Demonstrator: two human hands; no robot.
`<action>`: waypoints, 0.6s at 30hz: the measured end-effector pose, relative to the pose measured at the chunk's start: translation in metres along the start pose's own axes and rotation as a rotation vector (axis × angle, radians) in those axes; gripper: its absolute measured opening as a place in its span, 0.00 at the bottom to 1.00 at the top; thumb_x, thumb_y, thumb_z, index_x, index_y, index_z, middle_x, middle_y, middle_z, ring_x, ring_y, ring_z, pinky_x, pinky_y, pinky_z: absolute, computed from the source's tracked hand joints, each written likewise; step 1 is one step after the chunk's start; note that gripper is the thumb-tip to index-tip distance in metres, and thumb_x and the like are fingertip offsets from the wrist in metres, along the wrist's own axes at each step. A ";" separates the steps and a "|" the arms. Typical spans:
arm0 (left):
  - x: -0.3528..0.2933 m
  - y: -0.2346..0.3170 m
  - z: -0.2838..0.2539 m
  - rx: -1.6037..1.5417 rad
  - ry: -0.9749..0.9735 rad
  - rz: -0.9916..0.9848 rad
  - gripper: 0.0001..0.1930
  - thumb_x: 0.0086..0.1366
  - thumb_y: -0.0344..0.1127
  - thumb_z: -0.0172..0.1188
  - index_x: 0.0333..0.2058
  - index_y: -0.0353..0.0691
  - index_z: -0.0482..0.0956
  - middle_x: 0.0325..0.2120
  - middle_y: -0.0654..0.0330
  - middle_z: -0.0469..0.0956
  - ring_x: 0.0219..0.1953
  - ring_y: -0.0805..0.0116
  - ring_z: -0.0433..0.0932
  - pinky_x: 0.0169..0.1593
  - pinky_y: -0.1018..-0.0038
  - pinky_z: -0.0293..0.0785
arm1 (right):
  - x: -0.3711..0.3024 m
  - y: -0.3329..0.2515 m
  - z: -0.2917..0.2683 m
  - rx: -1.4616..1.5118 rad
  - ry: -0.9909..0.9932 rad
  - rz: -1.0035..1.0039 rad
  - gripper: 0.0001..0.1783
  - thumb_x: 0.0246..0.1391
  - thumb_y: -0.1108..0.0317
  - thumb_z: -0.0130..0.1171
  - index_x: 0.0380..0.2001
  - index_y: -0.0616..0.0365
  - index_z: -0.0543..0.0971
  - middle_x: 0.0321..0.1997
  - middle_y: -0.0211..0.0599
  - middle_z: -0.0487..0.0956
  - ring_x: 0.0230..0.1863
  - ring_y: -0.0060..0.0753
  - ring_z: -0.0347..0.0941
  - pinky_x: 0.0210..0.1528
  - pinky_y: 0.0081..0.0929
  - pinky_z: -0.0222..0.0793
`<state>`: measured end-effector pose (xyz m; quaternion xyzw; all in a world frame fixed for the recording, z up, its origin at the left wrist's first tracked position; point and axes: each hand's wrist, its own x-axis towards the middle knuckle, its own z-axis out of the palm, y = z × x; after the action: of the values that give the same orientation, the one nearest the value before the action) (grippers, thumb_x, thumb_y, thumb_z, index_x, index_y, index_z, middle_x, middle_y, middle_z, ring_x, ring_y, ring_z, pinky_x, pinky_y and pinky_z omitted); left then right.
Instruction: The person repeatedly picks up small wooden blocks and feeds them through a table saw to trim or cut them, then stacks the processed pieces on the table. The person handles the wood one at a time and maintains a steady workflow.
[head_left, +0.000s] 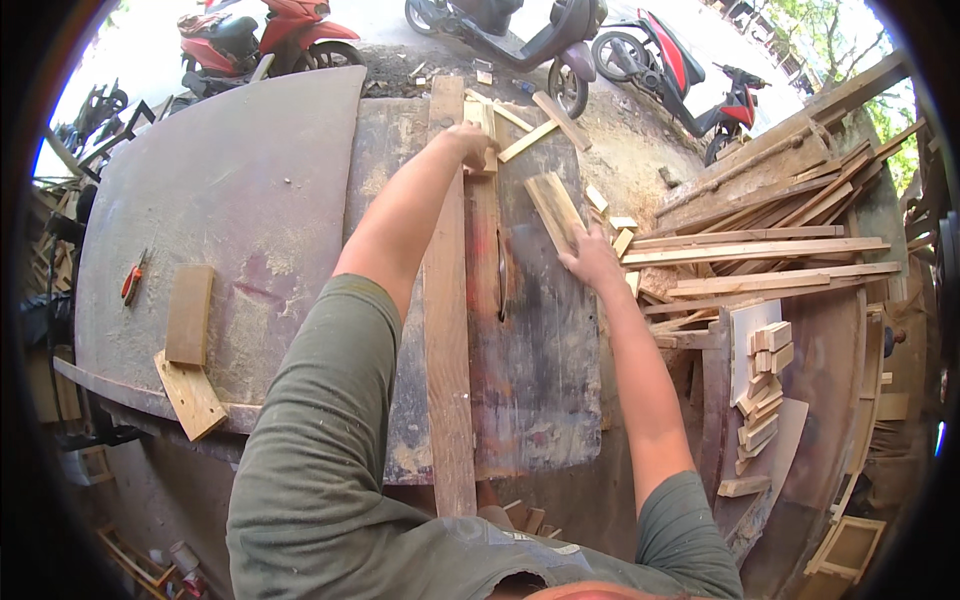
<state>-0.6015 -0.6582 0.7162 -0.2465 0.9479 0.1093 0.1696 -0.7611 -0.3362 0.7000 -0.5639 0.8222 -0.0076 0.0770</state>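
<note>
My left hand (470,146) reaches far over the saw table (540,410) and is closed on a pale wooden block (482,122). That block lies along the right side of a long wooden fence board (448,330). A thin saw blade (502,278) stands up from the table, nearer to me than the block. To the right of the blade, my right hand (594,258) grips the near end of a short, wide wooden board (553,208). This board slants away to the far left. The undersides of both pieces are hidden.
Thin offcuts (528,140) lie beyond the block, and small pieces (622,240) sit beside my right hand. Long strips (760,250) are piled at right, above stacked short pieces (765,390). Pliers (133,280) and a brown board (190,315) rest on the left panel. Motorbikes (680,75) stand beyond.
</note>
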 end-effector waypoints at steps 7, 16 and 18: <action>0.015 0.043 0.020 -0.153 0.436 -0.310 0.25 0.63 0.44 0.59 0.58 0.44 0.74 0.57 0.41 0.76 0.63 0.47 0.73 0.62 0.54 0.73 | -0.272 -0.043 0.008 0.187 0.017 0.121 0.45 0.48 0.54 0.72 0.66 0.64 0.69 0.51 0.54 0.71 0.54 0.56 0.69 0.53 0.48 0.72; -0.166 -0.010 0.072 -1.151 0.737 -0.515 0.21 0.58 0.32 0.58 0.50 0.34 0.79 0.37 0.46 0.83 0.38 0.57 0.85 0.41 0.63 0.80 | -0.356 -0.137 0.037 0.322 -0.036 -0.232 0.44 0.49 0.60 0.72 0.65 0.68 0.68 0.55 0.52 0.69 0.56 0.54 0.67 0.59 0.46 0.68; -0.232 -0.008 0.135 -1.200 0.798 -0.610 0.20 0.58 0.32 0.60 0.50 0.33 0.78 0.36 0.45 0.82 0.37 0.57 0.83 0.44 0.64 0.78 | -0.349 -0.133 0.044 0.215 -0.036 -0.332 0.44 0.46 0.62 0.73 0.65 0.68 0.68 0.54 0.51 0.69 0.55 0.52 0.67 0.58 0.44 0.68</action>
<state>-0.3707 -0.5258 0.6788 -0.5664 0.6062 0.4548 -0.3238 -0.5092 -0.0576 0.7108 -0.6805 0.7108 -0.0977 0.1491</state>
